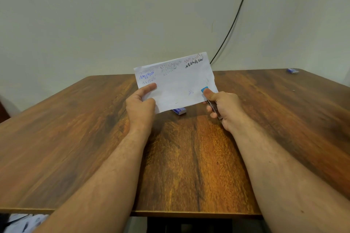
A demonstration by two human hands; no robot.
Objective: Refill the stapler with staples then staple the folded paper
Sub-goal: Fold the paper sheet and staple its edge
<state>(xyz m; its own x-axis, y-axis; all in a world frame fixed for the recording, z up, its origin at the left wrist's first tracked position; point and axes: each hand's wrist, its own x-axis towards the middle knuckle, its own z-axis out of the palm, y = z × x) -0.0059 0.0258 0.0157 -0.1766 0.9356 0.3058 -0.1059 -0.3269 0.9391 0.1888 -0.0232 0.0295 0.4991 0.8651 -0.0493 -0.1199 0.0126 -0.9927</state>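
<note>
A folded white paper (176, 81) with coloured scribbles is held up above the wooden table (189, 157). My left hand (141, 102) pinches its lower left corner, thumb on top. My right hand (224, 108) grips a small stapler (214, 107) with a blue tip, clamped over the paper's lower right corner, thumb pressing on the top. Most of the stapler is hidden by my fingers. A small blue staple box (179, 110) lies on the table just below the paper.
A second small blue box (292, 70) lies near the table's far right corner. A black cable (236, 15) runs down the wall behind the table. Papers (20, 222) show below the table's near left edge.
</note>
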